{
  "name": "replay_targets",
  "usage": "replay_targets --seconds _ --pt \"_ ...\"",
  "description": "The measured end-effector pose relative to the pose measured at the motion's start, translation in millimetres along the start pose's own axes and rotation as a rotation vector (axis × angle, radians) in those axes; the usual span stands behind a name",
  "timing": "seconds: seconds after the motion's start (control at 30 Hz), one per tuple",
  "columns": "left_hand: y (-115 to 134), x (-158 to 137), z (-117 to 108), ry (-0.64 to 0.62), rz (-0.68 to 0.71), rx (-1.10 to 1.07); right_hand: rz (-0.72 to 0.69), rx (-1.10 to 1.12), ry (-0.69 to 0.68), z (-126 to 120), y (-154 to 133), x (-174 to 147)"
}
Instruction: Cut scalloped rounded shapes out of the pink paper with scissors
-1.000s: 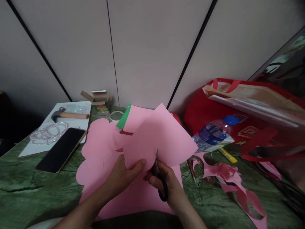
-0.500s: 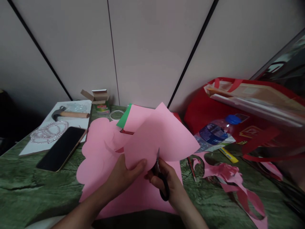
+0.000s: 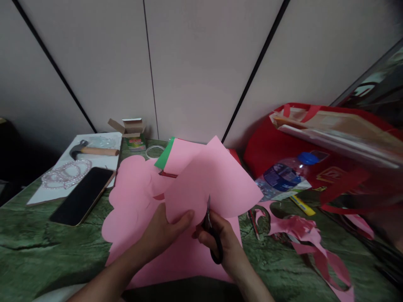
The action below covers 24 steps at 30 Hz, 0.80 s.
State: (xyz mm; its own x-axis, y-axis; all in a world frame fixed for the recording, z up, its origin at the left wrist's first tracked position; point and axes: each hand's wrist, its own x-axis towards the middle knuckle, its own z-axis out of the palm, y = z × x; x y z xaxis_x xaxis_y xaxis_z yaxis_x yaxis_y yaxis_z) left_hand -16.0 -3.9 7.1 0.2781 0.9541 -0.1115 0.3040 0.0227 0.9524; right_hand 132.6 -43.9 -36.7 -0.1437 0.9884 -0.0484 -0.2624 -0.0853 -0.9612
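My left hand pinches the lower left edge of a pink paper piece, thumb on top. The piece is raised above the table, with a pointed top and rounded lower edges. In my right hand are black-handled scissors, their blades at the lower edge of the paper, close to my left thumb. Beneath both hands lies a stack of pink paper with scalloped left edges. Behind the raised piece, more pink sheets and a green sheet show.
To the left are a phone, a hammer, a beaded string and an opened small box. On the right lie pink paper scraps, a yellow cutter, a bottle and a red bag.
The right part of the raised paper has dipped slightly at the scissors. Both hands keep nearly the same place and hold.
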Motion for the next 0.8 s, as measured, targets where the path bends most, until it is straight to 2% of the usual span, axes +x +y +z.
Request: replay_targets --seconds 0.5,0.8 --pt "2.6 1.7 -2.5 -0.008 -0.040 -0.034 0.001 -0.081 0.020 -1.8 1.0 1.5" --pt "2.6 2.4 -3.5 0.010 -0.068 0.022 0.009 -0.079 0.027 1.4 -3.2 0.3"
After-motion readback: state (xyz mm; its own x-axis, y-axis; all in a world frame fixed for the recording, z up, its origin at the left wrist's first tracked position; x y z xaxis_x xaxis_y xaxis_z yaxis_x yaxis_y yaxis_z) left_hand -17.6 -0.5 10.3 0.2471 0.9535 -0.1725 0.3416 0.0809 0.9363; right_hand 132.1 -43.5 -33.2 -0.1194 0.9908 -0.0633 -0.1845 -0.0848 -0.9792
